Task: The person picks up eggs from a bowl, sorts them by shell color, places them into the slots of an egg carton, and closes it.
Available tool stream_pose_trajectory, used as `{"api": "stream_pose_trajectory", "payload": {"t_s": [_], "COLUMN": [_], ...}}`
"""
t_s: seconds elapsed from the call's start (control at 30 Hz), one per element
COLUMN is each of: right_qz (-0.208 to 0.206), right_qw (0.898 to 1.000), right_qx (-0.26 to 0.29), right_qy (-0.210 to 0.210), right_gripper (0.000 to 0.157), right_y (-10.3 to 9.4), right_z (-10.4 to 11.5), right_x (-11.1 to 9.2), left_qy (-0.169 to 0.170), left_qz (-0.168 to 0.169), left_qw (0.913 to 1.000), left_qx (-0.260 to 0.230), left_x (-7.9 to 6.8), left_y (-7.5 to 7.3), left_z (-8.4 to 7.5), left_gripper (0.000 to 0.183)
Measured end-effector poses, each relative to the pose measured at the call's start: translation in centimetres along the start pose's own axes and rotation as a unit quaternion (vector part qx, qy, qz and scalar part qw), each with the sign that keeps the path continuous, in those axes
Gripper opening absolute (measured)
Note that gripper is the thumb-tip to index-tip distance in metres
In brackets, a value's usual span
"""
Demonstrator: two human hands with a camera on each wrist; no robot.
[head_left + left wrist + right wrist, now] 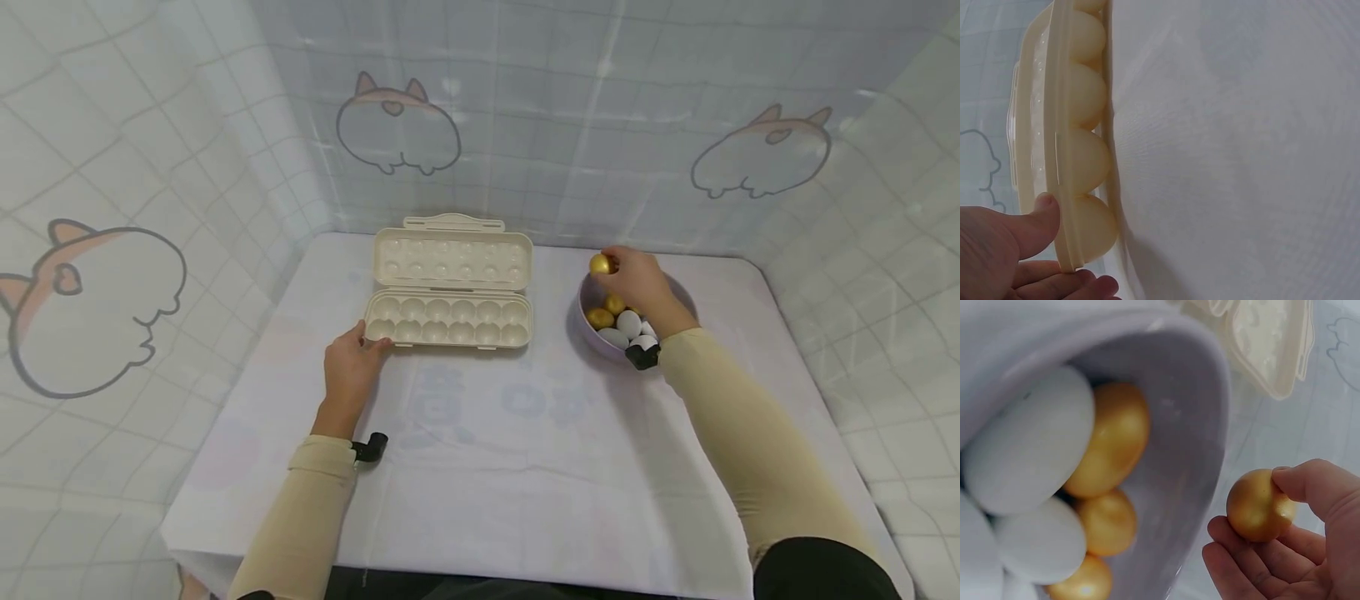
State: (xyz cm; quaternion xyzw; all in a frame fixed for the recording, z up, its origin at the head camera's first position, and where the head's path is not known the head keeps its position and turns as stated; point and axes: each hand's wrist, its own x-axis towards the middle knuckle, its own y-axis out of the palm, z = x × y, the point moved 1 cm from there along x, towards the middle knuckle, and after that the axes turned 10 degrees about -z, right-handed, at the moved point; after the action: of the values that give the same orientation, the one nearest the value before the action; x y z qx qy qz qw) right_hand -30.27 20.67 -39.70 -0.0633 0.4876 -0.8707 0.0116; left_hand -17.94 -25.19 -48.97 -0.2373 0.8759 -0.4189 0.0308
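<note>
A cream plastic egg box (448,335) lies with its lid (453,257) tipped back, and its two rows of cups hold nothing. My left hand (352,367) grips the front left corner of the box. In the left wrist view the thumb (1047,209) presses its rim and the other fingers lie against its end. Over the far left rim of a purple bowl (581,315), my right hand (636,279) holds a golden egg (1259,505) between thumb and fingers. Inside the bowl are white eggs (1035,440) and more golden eggs (1110,440).
Both things stand on a table with a white cloth (480,467), the box left of the bowl. Tile-patterned curtains (540,125) with cartoon animal outlines hang behind the table and along its sides. Each wrist carries a small black camera (371,447).
</note>
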Motion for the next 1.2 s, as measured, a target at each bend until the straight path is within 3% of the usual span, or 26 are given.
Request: {"api": "stream_pose_trajectory", "payload": {"t_s": [0.67,1.2], "right_qz": [0.014,0.056], "right_qw": [0.998,0.991], "right_qx": [0.012,0.046], "right_qy": [-0.052,-0.110], "right_gripper": [0.055,0.051], "right_y": [4.1,6.9], "right_z": [5.3,8.8], "right_x": [1.6,1.8], "left_qy": [-0.004,-0.008], "left_qz": [-0.002,-0.004], "left_qw": [0.9999,1.0000], "left_qx": [0.010,-0.004], "left_x": [0.0,0.1], "left_y": [-0.2,-0.2], "left_z": [-0.2,0.2], "left_gripper": [0.070,0.072]}}
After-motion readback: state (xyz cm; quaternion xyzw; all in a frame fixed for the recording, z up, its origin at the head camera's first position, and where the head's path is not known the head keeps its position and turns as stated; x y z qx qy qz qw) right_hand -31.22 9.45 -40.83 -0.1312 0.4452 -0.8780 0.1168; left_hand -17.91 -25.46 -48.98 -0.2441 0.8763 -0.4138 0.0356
